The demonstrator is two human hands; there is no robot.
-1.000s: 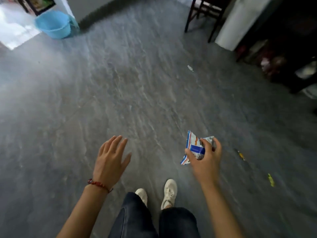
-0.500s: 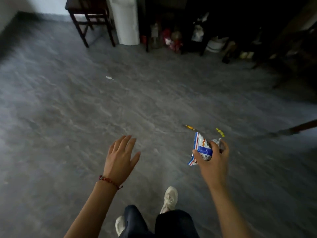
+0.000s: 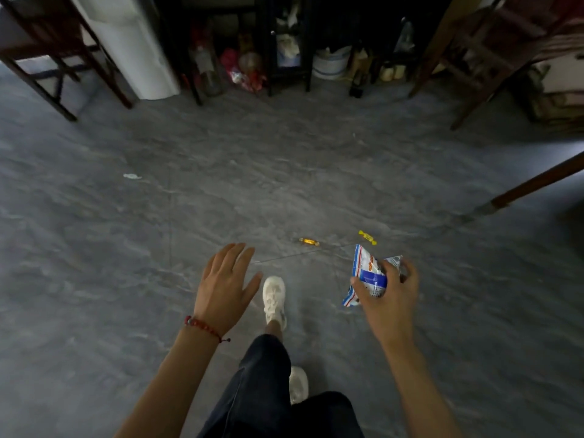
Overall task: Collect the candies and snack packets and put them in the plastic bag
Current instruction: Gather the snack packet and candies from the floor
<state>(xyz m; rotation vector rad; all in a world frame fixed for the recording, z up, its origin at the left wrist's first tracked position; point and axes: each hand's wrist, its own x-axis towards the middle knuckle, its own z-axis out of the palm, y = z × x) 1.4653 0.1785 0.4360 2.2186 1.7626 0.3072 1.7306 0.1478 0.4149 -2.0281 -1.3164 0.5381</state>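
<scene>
My right hand [image 3: 390, 295] grips a white, blue and red snack packet [image 3: 366, 273] above the grey floor. Just beyond it lie two wrapped candies: an orange-gold candy [image 3: 309, 241] and a yellow candy [image 3: 367, 237]. A small white wrapper or candy [image 3: 132, 176] lies further off on the left. My left hand [image 3: 226, 286] hangs in the air with straight fingers and holds nothing; a red bead bracelet is on its wrist. No plastic bag shows in the head view.
A dark wooden chair [image 3: 47, 55] and a white cylinder [image 3: 136, 49] stand at the back left. Cluttered dark shelves [image 3: 284, 52] line the back. Wooden furniture [image 3: 493, 58] stands at the right, and a wooden leg [image 3: 537, 181] slants in. My white shoes are below.
The view has swung right and I have stepped forward; the two candies have come from the right edge to just ahead of my hands. The blue basin has left the view.
</scene>
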